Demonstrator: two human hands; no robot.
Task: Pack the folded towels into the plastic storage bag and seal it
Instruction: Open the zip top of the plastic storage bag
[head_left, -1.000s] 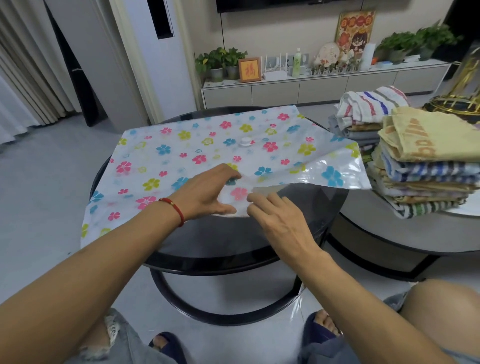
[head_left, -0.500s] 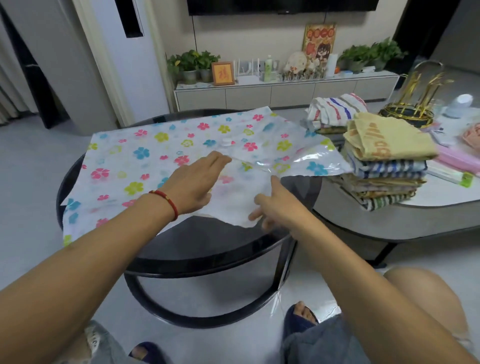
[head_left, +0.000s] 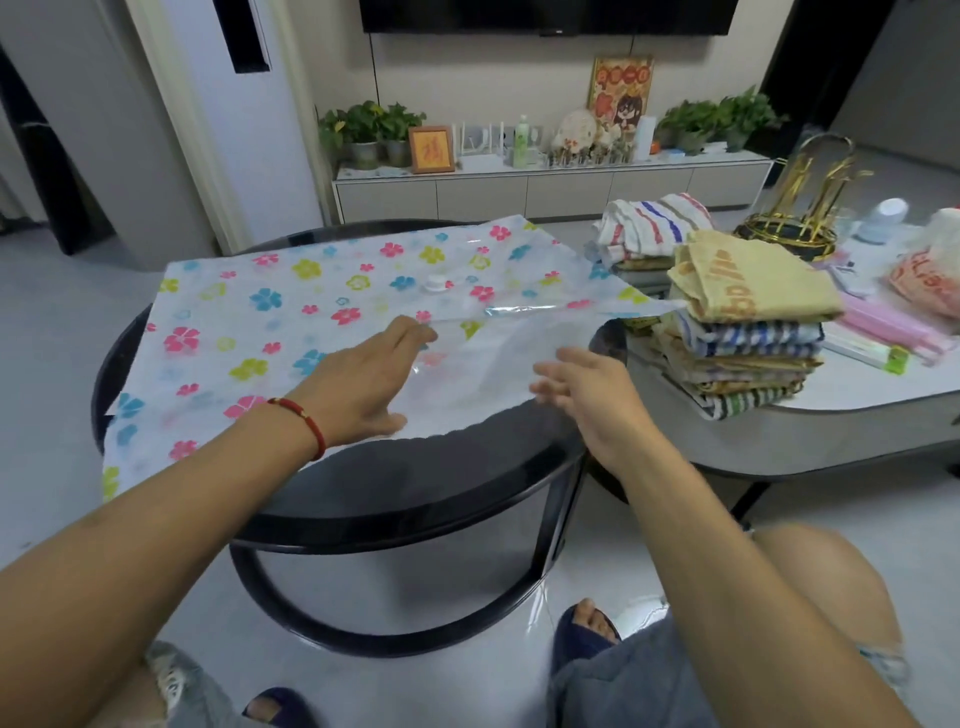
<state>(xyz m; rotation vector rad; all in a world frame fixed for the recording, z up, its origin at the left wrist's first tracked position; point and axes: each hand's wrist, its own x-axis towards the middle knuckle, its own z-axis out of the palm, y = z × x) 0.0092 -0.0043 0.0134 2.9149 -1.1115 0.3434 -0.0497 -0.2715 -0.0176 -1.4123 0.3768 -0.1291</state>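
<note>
Living-room scene, near to far: a person's left hand (head_left: 358, 384) lies flat and open, pinning the flower-print plastic storage bag (head_left: 311, 312) on the round black glass surface (head_left: 415, 478); the right hand (head_left: 587, 400), fingers spread and holding nothing, hovers at the bag's clear mouth. Beyond, the stack of folded towels (head_left: 748, 332) waits unpacked on the adjoining white surface (head_left: 857, 410). Risks, by my reading: slick film sliding off the glass, or the tall stack toppling if grabbed one-handed.
</note>
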